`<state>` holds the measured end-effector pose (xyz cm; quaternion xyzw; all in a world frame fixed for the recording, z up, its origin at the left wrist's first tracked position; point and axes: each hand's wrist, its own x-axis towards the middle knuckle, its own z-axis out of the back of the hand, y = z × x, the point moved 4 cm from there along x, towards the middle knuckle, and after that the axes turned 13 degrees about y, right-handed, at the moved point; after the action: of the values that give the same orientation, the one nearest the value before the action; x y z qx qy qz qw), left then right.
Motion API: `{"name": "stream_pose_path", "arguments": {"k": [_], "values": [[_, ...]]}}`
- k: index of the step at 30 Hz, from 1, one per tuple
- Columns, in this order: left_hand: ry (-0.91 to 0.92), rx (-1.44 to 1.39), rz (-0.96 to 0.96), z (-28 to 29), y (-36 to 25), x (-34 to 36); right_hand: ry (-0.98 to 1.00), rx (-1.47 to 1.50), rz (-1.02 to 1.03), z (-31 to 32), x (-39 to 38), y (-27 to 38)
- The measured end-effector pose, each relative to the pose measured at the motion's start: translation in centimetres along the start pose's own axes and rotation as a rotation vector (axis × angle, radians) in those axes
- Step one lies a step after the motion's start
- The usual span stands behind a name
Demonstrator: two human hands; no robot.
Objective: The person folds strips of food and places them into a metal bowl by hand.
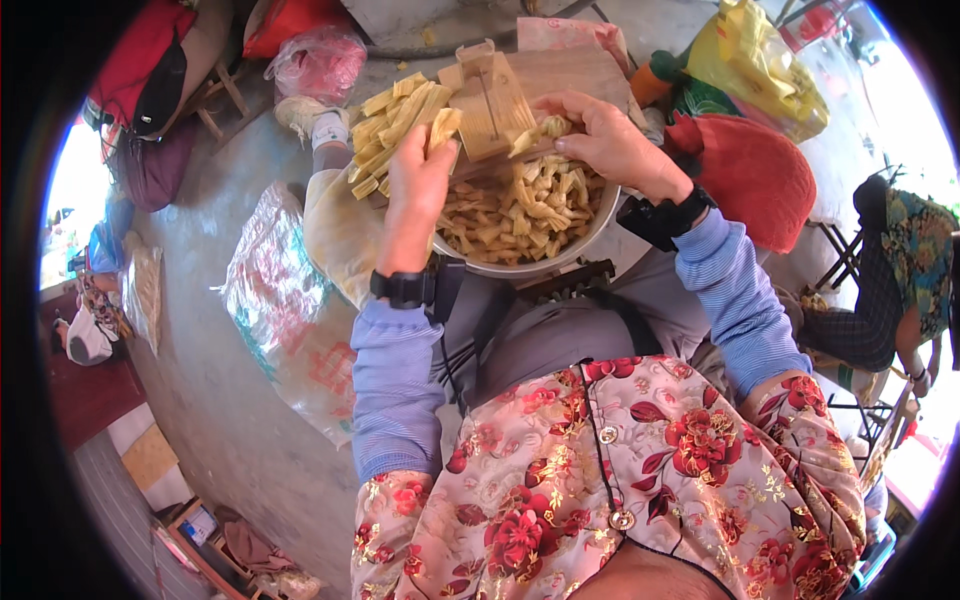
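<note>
Strips of pale yellow material [402, 112] lie piled just beyond and to the left of the left hand [420, 172], their long axes mostly slanting away to the right, so that hand is the nearer one to them. Its thumb and fingers pinch one flat yellow piece [446, 124], while the right hand [622, 147], across the grooved wooden block [492, 108], grips a twisted piece [552, 127] between thumb and fingers; the pale basin [520, 271] of folded pieces [545, 205] sits on the near side, between both hands
</note>
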<state>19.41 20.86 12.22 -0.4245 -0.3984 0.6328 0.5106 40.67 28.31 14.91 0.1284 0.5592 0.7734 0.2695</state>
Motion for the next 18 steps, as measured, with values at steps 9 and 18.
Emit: {"name": "stream_pose_path", "arguments": {"k": [9,18], "values": [[0.364,-0.736,-0.024,-3.8,-3.1,-1.8,0.127,0.170,-0.121,-2.2,-2.5,1.9],[0.531,-0.579,0.150,-6.7,-3.5,-5.3,0.097,-0.491,0.291,-3.2,-4.2,3.4]]}}
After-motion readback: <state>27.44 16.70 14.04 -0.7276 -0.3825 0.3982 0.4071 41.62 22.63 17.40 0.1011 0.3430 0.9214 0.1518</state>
